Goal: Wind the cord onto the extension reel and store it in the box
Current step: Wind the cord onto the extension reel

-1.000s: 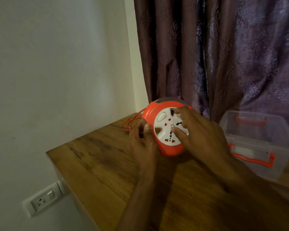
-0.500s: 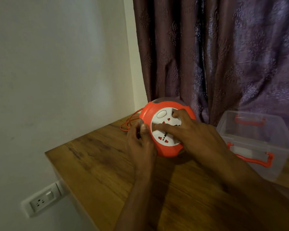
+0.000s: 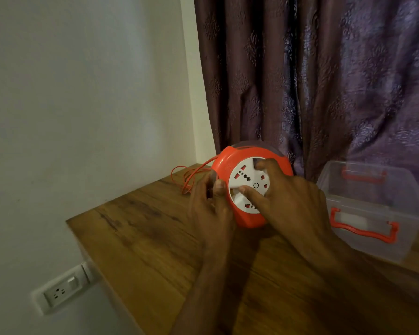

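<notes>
1. The extension reel [image 3: 248, 187] stands on edge on the counter [image 3: 155, 238], between the two hands, its white socket face [image 3: 246, 187] turned toward the person. The cord [image 3: 186, 176] is only partly wound: loose red loops lie on the counter beyond the left hand [image 3: 209, 209], toward the wall.
2. Risk: those loose loops look tangled over one another. If the face is turned fast, they could snag or knot at the reel's slot and jam the winding.
3. Risk: the reel balances on its rim. A hard push from the right hand [image 3: 288, 201] could roll it or tip it flat, likely away from the left hand that steadies it.
4. Risk: slack cord may drag off the counter's far edge and pull against the winding.
5. Left hand: curled closed against the reel's left rim, thumb up on the orange edge, bracing it. Whether it also pinches the cord, I cannot tell.
6. Right hand: spread over the socket face, forefinger pressed near its centre and another finger at the top, placed to turn it.
7. The box [image 3: 373, 209] sits open just right of the right hand, holding nothing visible.
</notes>
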The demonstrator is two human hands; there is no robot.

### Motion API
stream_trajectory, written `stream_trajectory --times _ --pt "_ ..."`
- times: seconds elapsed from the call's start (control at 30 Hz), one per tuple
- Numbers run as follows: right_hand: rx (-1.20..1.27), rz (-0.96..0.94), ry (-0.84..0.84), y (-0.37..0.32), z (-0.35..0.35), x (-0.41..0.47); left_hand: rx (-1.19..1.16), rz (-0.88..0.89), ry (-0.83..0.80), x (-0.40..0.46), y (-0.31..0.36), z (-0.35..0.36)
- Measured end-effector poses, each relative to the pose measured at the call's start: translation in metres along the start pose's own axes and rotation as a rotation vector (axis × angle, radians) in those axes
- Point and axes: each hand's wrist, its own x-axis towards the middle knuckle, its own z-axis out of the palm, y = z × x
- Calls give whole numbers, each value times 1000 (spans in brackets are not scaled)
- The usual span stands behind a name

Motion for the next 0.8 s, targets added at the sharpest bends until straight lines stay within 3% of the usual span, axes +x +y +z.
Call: stream_trajectory --times 0.2,0.4,0.67,0.8 --pt "-152 -357 -133 -3 -18 7 -59 -30 69 3 -8 -1" --pt "-212 -452 -348 3 -20 7 -91 -70 77 5 -10 -4" --pt "-288 -362 -215 9 -11 10 -63 -61 23 4 -8 -3" --pt "-159 -251 -52 10 -3 9 -61 -85 10 1 -4 -1"
